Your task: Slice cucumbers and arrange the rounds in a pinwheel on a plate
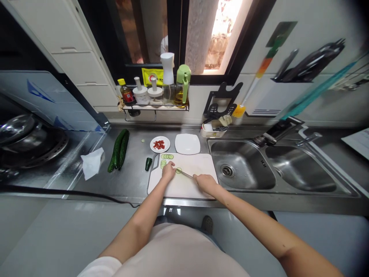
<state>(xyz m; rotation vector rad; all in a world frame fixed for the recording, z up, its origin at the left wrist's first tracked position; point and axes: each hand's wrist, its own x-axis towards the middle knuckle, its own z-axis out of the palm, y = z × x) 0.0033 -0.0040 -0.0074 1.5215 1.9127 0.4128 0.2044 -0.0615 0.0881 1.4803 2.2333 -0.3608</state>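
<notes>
A white cutting board [190, 188] lies on the steel counter below me. My right hand [206, 183] is closed round the handle of a kitchen knife [186, 174], whose blade points left across the board. Close to the blade's tip, my left hand [168, 171] has its fingers curled in; what they hold, if anything, is hidden. One cucumber slice [179, 170] rests by the blade, just right of those fingers. More cucumber slices [167, 156] lie in a row at the board's upper left, with a small group [163, 163] below them.
Left of the board are a cucumber end [148, 164] and whole cucumbers [119, 150]. Behind it stand a plate of chopped red pieces [160, 144] and a white plate [187, 144]. A double sink [245, 165] is at right. Seasonings fill a shelf [157, 107]; a paper towel [92, 162] lies left.
</notes>
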